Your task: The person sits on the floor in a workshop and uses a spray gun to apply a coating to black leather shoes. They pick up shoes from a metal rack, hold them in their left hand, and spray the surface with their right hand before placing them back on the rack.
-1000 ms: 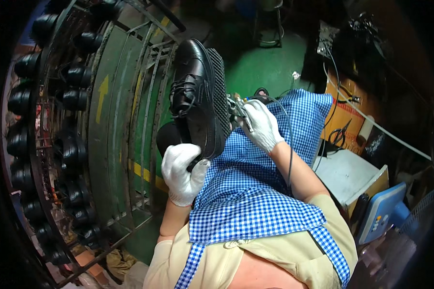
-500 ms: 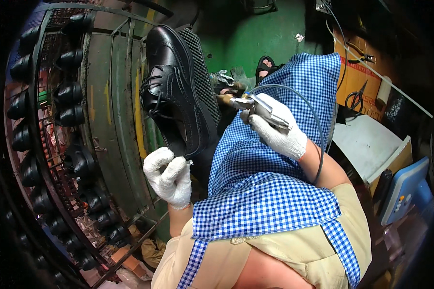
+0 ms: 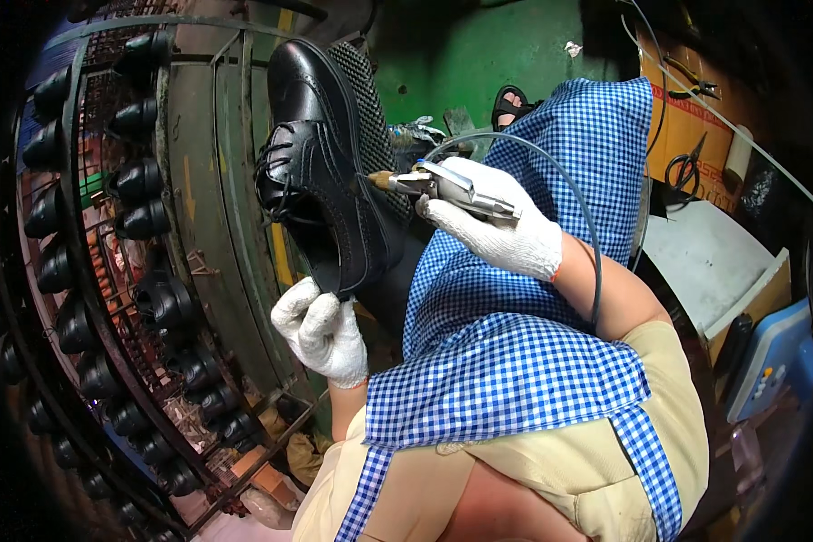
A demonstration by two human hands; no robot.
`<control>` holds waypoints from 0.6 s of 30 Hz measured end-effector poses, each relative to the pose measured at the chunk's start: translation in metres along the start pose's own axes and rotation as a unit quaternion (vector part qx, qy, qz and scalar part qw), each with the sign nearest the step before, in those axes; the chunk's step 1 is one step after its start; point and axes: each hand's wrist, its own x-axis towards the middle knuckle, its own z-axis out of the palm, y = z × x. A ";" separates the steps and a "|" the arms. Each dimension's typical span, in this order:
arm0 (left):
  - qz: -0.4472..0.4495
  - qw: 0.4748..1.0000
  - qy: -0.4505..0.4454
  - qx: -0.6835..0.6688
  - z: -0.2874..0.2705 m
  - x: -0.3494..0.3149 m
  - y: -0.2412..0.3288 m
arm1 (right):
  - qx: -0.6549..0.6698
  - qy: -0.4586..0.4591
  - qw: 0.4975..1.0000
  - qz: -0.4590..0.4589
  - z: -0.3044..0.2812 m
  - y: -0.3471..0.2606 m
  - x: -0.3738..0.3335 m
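A black leather lace-up shoe [image 3: 312,135], with broguing and loose laces, is held with its toe pointing away from me. My left hand [image 3: 320,331], in a white knit glove, pinches the back of its heel. My gloved right hand [image 3: 506,217] is closed round a metal brush gun [image 3: 461,191] with a thin grey hose [image 3: 565,167] running back over the wrist. The brown bristle tip [image 3: 381,181] of the gun reaches the shoe's side, close to the sole edge; whether it touches I cannot tell. A textured black surface [image 3: 359,77] shows along the sole side.
On the left stands a metal rack [image 3: 77,135] carrying several black shoes [image 3: 140,181]. At the right are a cardboard box [image 3: 686,117] with pliers [image 3: 691,81] and scissors [image 3: 686,170], a white board [image 3: 705,253] and a blue device [image 3: 768,361]. A blue checked apron [image 3: 515,370] covers my lap.
My right hand has moved left, bringing the brush tip from beyond the sole edge to the shoe's side. The shoe has shifted slightly to the left, still held at the heel.
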 end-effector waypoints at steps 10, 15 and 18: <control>0.055 0.997 -0.030 0.037 -0.007 0.009 0.000 | -0.042 0.054 0.996 -0.049 0.007 -0.009 -0.003; 0.105 0.991 -0.065 0.058 -0.013 0.022 0.007 | -0.060 0.027 0.997 -0.038 0.000 -0.012 -0.016; 0.136 0.981 -0.106 0.087 -0.015 0.036 0.018 | -0.065 0.001 0.998 -0.020 -0.010 -0.020 -0.026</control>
